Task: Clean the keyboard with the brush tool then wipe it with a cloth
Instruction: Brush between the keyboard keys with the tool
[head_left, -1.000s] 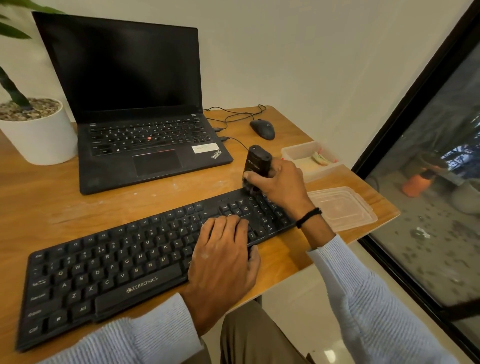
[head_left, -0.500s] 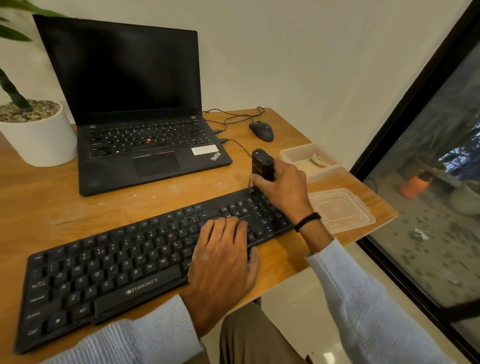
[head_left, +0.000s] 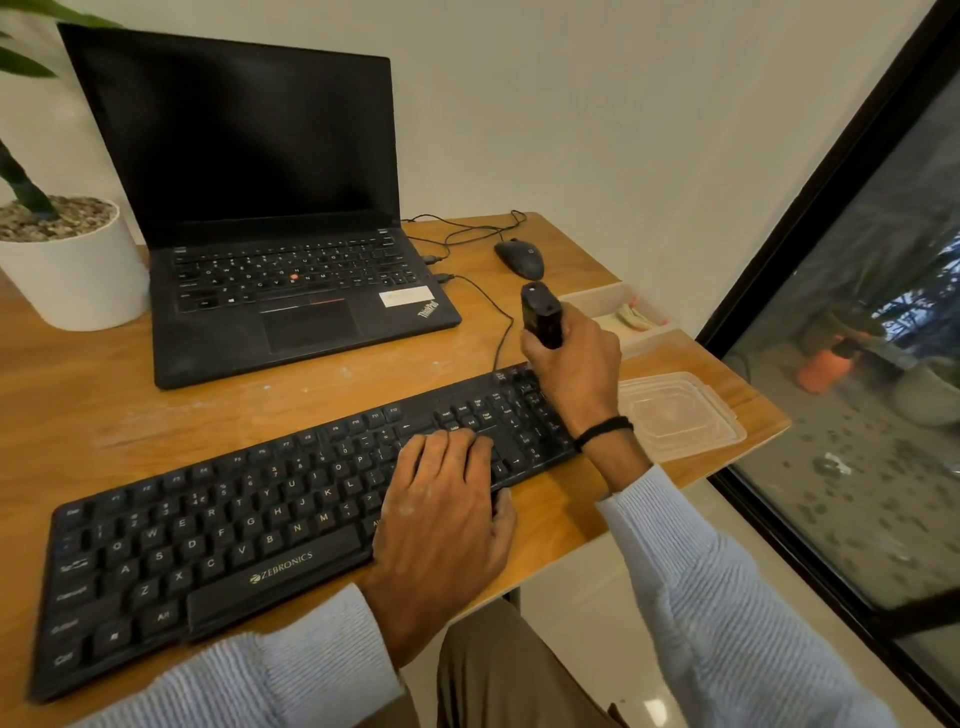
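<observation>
Keyboard (head_left: 234, 519) on wooden desk (head_left: 78, 405), white wall (head_left: 597, 130)

Matt black plastic keyboard (head_left: 270, 525) on a scuffed wooden desk (head_left: 104, 405) (clear glossy plastic lid (head_left: 680, 415) nearby).

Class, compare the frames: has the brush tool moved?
Yes: the brush tool, gripped by the right hand, has shifted right along the far edge of the keyboard, toward its right end.

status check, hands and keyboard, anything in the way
Left hand flat on keyboard. Right hand grips brush tool upright at keyboard's right end. Clear lid lies beside that end.
</observation>
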